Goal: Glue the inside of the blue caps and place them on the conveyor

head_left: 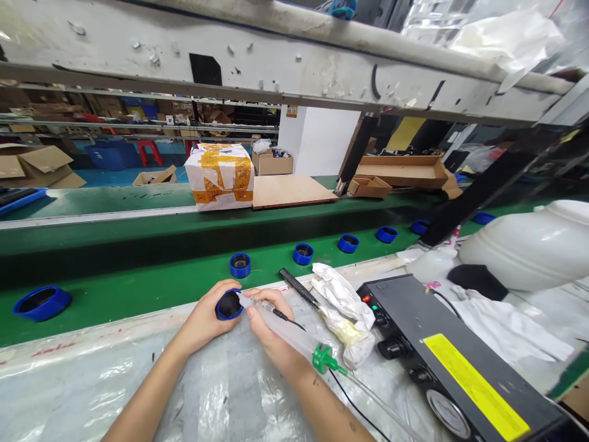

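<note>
My left hand (208, 316) is closed around a small blue cap with a black inside (229, 305), held just above the plastic-covered bench (92, 393). My right hand (267, 322) grips a clear dispensing syringe (294, 336) with a green fitting (323, 358) at its rear end. The syringe's tip points into the cap. A thin tube and a black wire run from the syringe back past my right forearm.
Several blue caps (240, 264) stand along the green conveyor belt (138, 288), one large at the left (41, 302). A black dispenser box with a yellow label (460, 362), a crumpled white rag (345, 307), a black pen-like tool (299, 287), a white jug (529, 248) and a taped parcel (221, 177) lie around.
</note>
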The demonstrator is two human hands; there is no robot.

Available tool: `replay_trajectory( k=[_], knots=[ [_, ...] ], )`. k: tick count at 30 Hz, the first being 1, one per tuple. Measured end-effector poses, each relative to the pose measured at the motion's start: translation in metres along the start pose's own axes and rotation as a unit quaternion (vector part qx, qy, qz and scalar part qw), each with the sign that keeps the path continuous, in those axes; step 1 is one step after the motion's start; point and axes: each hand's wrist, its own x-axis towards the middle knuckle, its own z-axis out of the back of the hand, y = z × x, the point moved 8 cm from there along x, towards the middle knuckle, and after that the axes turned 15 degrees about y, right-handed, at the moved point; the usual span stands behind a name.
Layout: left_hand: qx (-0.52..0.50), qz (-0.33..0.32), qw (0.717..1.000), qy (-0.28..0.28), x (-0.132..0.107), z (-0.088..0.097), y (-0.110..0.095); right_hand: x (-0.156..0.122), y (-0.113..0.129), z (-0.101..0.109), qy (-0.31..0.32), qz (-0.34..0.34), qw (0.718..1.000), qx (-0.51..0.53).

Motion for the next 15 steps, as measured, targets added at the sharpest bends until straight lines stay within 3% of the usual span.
replay_trajectory(
  k=[15],
  knots=[
    [-0.013, 0.004, 1.0, 0.008, 0.0012, -0.0013, 0.0003, -0.0006, 0.0069, 0.008, -0.026, -0.004, 0.996, -0.09]
  ],
)
